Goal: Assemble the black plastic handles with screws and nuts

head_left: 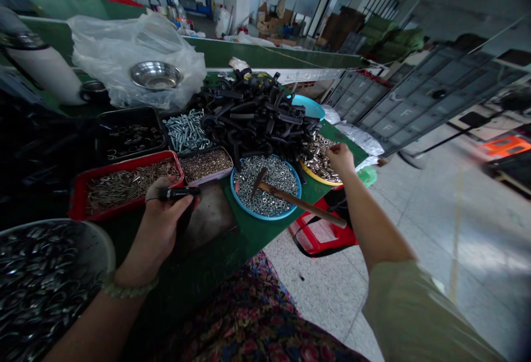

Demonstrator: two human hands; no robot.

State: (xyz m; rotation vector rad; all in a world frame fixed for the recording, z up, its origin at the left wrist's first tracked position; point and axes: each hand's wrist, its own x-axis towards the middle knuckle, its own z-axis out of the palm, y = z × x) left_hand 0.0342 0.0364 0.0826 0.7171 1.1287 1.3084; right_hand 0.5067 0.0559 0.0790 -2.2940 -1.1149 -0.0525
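Observation:
My left hand (160, 221) is closed around a black plastic part (179, 192) with small pale lettering, which looks like one of the handle-like pieces heaped on the table. It hovers over the near edge of a red tray (77, 207) of thin metal pins. At the far right of the table, my right hand (341, 158) reaches to a yellow basin (321, 177) of shiny metal cylinders (317, 152). Its fingers are pinched together over them; whatever they grip is hidden. Between the hands, a hammer (298, 203) lies across a blue basin (265, 218) of small nuts.
Behind the basins rises a heap of black plastic parts (257, 110). Screws (186, 131), a tray of small brass-coloured pieces (205, 164) and a black tray (130, 135) stand left of it. A big bowl (108, 246) of dark metal parts fills the near left. Grey crates (398, 110) stand right.

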